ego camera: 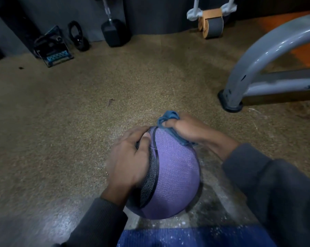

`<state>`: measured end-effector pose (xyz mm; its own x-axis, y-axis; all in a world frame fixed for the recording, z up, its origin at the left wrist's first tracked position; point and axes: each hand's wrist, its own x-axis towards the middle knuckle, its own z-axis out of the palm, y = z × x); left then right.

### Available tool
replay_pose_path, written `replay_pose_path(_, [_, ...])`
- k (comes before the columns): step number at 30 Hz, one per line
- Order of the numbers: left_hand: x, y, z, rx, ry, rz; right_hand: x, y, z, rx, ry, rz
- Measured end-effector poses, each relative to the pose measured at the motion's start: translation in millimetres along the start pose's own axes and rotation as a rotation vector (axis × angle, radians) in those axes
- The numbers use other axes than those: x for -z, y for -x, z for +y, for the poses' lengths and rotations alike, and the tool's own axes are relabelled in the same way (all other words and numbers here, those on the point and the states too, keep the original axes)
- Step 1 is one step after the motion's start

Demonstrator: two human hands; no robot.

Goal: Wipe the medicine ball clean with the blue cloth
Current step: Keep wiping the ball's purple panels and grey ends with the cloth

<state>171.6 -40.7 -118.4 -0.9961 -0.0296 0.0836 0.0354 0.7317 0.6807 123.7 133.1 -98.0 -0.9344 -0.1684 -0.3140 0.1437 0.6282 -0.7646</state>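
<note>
Ball [175, 168] seam runs near-to-far | left hand [131, 157] presses flat | right hand [188, 129] grips cloth [168, 120]

A dumbbell [113, 32], kettlebell [79, 39] and grey frame [261, 56] stand on the floor [79, 107].

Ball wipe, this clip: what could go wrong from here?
1. The cloth is bunched in the right hand, touching only the ball's far top, so most of it may stay unwiped.
2. Only the left hand steadies the ball; a hard stroke could roll it away.
</note>
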Motion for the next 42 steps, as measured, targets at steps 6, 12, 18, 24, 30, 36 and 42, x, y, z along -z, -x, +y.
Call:
replay_pose_path(6, [-0.1, -6.2, 0.7, 0.039, -0.005, -0.013, -13.1, 31.6, -9.1, 0.270, 0.350, 0.131])
replay_pose_path(12, [-3.5, 0.6, 1.2, -0.009, -0.008, -0.001, 1.6, -4.4, -2.6, -0.030, 0.030, -0.020])
replay_pose_path(18, [-0.7, 3.3, -3.4, -0.024, 0.033, 0.004, -9.6, 26.4, -3.2, 0.141, 0.247, 0.066])
replay_pose_path(24, [1.9, 9.8, -8.5, -0.026, 0.053, 0.031, -9.0, -0.9, -1.1, 0.059, 0.030, -0.008])
replay_pose_path(30, [-1.0, 8.4, -2.6, -0.006, 0.027, 0.019, -6.9, 4.8, 16.1, -0.080, -0.007, 0.036])
replay_pose_path(36, [0.4, 4.4, -8.0, 0.008, 0.089, 0.042, -24.5, 28.7, -7.1, 0.300, 0.248, 0.211])
replay_pose_path(42, [-0.4, 2.5, -7.0, 0.042, 0.083, 0.049, -9.6, 0.2, 26.8, -0.213, -0.212, 0.100])
